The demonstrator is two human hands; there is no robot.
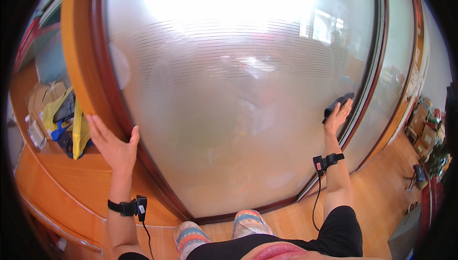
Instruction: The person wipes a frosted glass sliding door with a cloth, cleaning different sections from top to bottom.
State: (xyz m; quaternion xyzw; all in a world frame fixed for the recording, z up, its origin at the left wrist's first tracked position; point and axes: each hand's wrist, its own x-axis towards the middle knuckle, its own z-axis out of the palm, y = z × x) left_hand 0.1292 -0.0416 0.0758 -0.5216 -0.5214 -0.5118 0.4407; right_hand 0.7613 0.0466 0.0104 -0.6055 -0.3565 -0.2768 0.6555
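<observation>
Before me stands a large frosted glass door panel (229,116) with thin clear stripes across it, set in a dark red wooden frame (164,184). Near its right edge, my right hand (338,115) presses a dark cloth (332,107) against the glass, fingers spread over it. My left hand (116,149) holds nothing; its fingers are apart, and it rests against the orange-brown wooden casing (80,63) at the left, thumb towards the dark frame. Both wrists wear black straps with a small box and a cable.
Left are wooden shelves (64,174) with a yellow bag (80,131), a cardboard box (46,97) and a plastic bottle (35,133). A second frosted panel (386,91) stands to the right. Cardboard boxes (422,127) are stacked on the wooden floor (383,184) at far right.
</observation>
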